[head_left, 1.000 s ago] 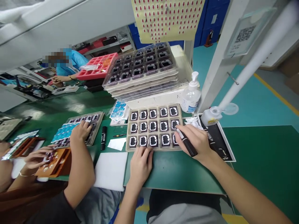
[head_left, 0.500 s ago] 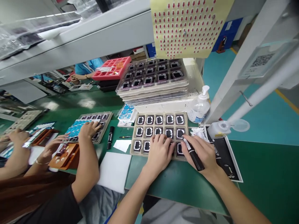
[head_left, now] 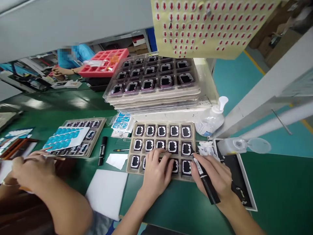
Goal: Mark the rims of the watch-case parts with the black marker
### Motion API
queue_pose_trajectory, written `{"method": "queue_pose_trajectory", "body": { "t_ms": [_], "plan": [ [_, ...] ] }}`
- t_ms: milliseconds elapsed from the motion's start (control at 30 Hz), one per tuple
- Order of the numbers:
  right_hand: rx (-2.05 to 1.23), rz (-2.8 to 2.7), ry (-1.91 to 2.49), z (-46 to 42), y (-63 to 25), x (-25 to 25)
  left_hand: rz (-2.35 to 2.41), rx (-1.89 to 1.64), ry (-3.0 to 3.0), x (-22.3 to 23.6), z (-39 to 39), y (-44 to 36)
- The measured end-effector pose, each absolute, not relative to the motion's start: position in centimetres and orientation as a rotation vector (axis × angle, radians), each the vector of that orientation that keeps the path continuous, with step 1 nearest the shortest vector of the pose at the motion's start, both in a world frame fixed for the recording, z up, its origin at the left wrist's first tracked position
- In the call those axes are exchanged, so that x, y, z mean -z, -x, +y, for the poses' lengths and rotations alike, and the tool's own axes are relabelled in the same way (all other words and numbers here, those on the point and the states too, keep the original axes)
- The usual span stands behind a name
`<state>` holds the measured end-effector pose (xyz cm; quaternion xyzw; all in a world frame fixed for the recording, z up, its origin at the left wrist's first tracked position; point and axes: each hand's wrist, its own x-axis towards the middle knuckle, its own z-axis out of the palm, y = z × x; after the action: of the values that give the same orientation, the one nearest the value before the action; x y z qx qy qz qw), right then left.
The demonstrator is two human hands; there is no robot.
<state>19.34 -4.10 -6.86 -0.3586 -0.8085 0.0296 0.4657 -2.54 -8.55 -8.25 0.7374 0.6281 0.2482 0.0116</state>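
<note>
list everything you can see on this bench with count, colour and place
parts tray: one, beige, black parts in pockets, under both hands
marker: one, black, in right hand, tip at tray's right column
tray stack: several, beige, behind
second tray: one, left, under blue sticker sheet
spare marker: one, black, between trays
pump bottle: one, clear, right of stack
red tray: one, far left
arrow sticker sheet: one, yellow, hanging above
co-worker's hands: left edge
left hand: flat on tray
right hand: grips marker

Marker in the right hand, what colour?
Black, with a white label band; the marker shows best in the head view, held by the right hand.
</note>
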Motion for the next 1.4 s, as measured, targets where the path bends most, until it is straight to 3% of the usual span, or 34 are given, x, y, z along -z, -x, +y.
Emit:
{"method": "queue_pose_trajectory", "body": {
  "t_ms": [533,933,1400],
  "plan": [
    [-0.055,-2.003,0.861,-3.8,-19.3,6.8,2.0,-0.753,-2.31,8.1,-8.4,4.7],
    [-0.065,-1.995,0.895,-3.9,-19.4,6.6,1.503,-0.631,-2.544,7.2,-6.6,-0.1],
    [-0.071,-1.978,0.872,-4.0,-19.3,6.5,1.512,-0.602,-2.573,7.3,-6.3,-1.1]
  ]
}}
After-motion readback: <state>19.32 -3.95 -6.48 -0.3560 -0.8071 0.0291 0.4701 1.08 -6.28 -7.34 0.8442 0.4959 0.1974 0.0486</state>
